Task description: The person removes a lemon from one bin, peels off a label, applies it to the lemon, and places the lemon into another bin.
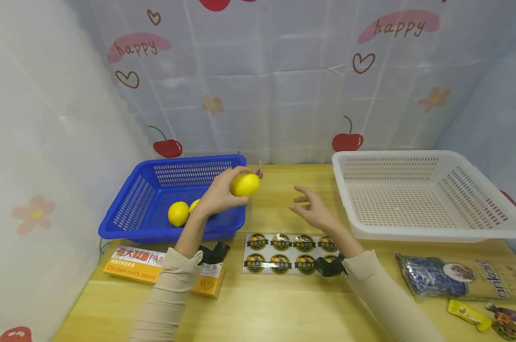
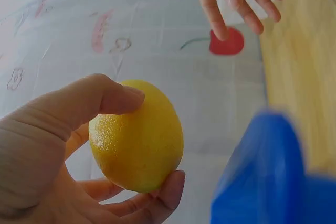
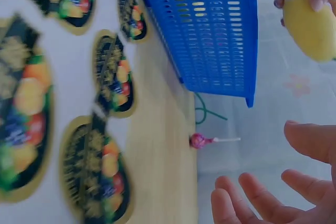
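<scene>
My left hand [image 1: 222, 192] grips a yellow lemon [image 1: 246, 185] above the right rim of the blue basket [image 1: 125, 231]. In the left wrist view the thumb lies over the lemon [image 2: 139, 140] and the fingers curl beneath it. Inside the basket sit more lemons [image 1: 178, 213], one partly hidden behind my left hand. My right hand [image 1: 315, 211] is in the air to the right of the held lemon, its fingers loosely spread and holding nothing. A sheet of round fruit stickers [image 1: 279, 254] lies on the table below and between the hands.
A white basket [image 1: 345, 199] stands at the right. An orange pasta box [image 1: 134, 266] lies in front of the blue basket. At the right front are a pasta packet [image 1: 467, 275], a yellow wrapped sweet [image 1: 468, 314] and dark wrapped sweets [image 1: 506, 325]. A lollipop [image 1: 259, 173] lies near the back edge.
</scene>
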Motion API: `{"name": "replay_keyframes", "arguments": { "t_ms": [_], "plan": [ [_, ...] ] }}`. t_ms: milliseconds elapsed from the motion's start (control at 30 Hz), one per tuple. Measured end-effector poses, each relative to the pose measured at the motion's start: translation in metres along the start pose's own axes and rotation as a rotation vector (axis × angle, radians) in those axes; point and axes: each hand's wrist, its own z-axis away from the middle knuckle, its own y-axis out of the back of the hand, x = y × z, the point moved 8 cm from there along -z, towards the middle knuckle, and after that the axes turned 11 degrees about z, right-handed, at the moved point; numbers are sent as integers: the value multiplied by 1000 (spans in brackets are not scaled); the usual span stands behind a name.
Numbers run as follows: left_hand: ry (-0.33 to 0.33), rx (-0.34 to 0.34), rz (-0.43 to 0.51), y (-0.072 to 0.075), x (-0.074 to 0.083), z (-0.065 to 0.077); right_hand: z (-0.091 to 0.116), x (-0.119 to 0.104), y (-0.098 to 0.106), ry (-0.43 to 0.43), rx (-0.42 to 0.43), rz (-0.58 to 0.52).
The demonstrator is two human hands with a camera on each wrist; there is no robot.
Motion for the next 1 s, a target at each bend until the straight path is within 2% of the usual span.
{"name": "replay_keyframes", "arguments": {
  "t_ms": [167,333,433,533,667,733,867,1000],
  "plan": [
    [-10,-12,-20,-40,7,-6,27,7,4,68,53,117],
    [-3,-46,-79,-82,10,-9,47,14,3,113,92,248],
    [18,-70,-126,-104,3,-12,55,17,3,127,97,284],
    [71,-92,-162,-122,-11,-14,59,22,0,126,73,301],
    [150,-122,-156,-140,-34,-15,61,31,-7,122,11,378],
    [166,-136,-138,-145,-43,-16,61,34,-10,131,-11,419],
    [169,-160,-117,-153,-56,-21,61,38,-12,139,-17,460],
    [137,-178,-80,-155,-62,-28,60,39,-13,131,-16,489]
  ]
}}
